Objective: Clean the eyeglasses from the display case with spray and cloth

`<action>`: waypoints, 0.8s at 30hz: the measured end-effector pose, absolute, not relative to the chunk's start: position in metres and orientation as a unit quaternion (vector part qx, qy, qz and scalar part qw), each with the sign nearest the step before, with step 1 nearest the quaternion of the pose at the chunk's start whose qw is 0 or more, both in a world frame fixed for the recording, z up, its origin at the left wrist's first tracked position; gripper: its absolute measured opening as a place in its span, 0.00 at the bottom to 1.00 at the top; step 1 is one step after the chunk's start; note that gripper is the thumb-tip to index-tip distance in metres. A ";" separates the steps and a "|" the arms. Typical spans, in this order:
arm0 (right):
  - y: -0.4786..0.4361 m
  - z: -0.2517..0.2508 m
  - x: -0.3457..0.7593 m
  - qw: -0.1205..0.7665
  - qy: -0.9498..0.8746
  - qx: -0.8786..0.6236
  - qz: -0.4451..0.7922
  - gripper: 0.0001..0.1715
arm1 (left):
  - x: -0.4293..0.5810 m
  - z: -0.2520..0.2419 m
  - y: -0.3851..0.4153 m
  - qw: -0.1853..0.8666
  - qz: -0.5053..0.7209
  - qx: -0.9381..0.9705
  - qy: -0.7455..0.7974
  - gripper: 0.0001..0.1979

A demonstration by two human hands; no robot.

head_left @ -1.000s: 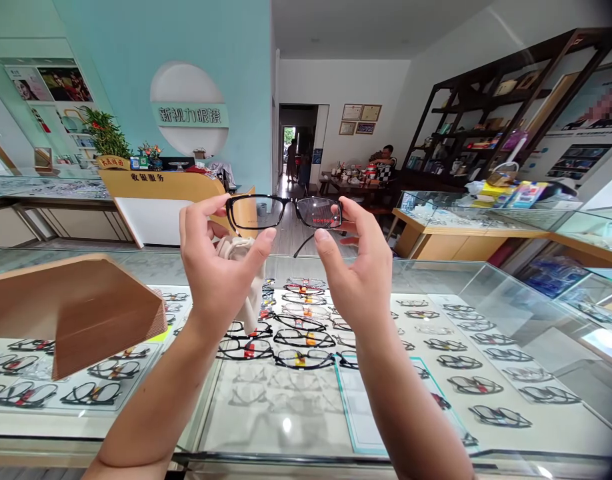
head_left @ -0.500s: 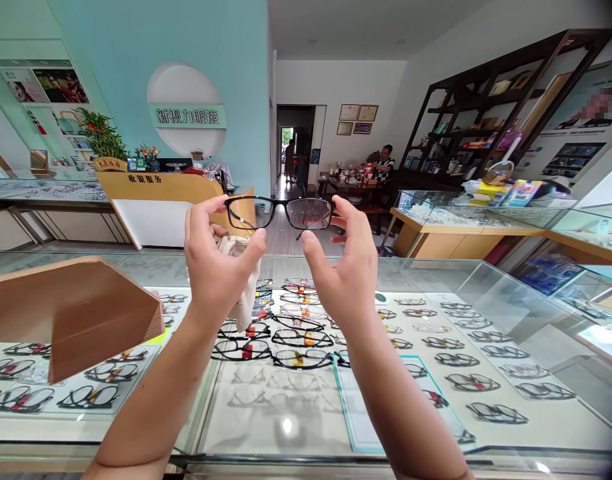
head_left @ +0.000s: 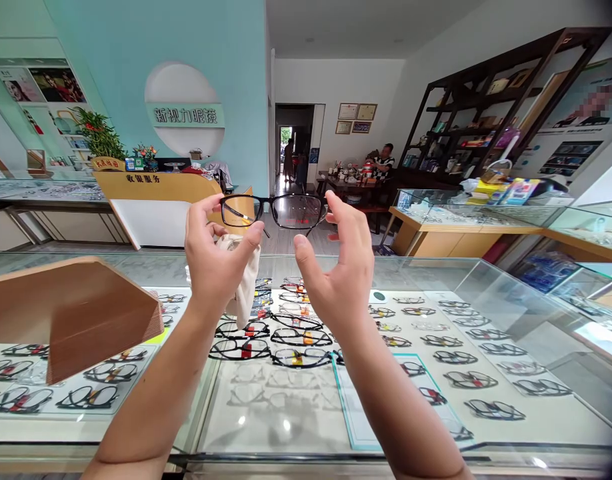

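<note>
A pair of black-rimmed glasses [head_left: 295,212] is held up above the counter, its lenses facing me and red print showing on one lens. My left hand [head_left: 212,267] pinches the left end of the frame between thumb and fingers. From that same hand hangs a cream cloth [head_left: 245,290]. At the other end, my right hand [head_left: 342,273] has its thumb apart from its fingers; the index fingertip is at the frame's right corner, and whether it touches I cannot tell.
Rows of glasses [head_left: 302,337] lie inside the glass display counter [head_left: 266,433] below my hands. A brown board-like object [head_left: 101,313] stands at left. Beyond are a reception desk [head_left: 156,220], another display case [head_left: 436,230] and a person [head_left: 386,160] at a table.
The glasses have shifted slightly left and turned a little. My right thumb has moved down and away from the rim, widening the gap to the fingers. My left hand keeps its grip.
</note>
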State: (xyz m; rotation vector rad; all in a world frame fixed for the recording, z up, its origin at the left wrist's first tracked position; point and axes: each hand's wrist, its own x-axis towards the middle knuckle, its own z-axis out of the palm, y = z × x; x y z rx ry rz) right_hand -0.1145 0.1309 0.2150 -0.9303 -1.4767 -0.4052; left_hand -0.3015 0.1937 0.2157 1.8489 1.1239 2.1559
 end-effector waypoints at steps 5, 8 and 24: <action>0.131 0.215 -0.113 0.622 -0.647 -0.408 -0.166 0.37 | -0.301 0.216 0.192 0.046 0.708 0.600 0.370 0.32; 0.131 0.215 -0.112 0.622 -0.645 -0.415 -0.158 0.36 | -0.301 0.217 0.191 0.048 0.707 0.599 0.374 0.31; 0.131 0.216 -0.112 0.626 -0.645 -0.412 -0.152 0.35 | -0.301 0.216 0.192 0.053 0.704 0.601 0.374 0.30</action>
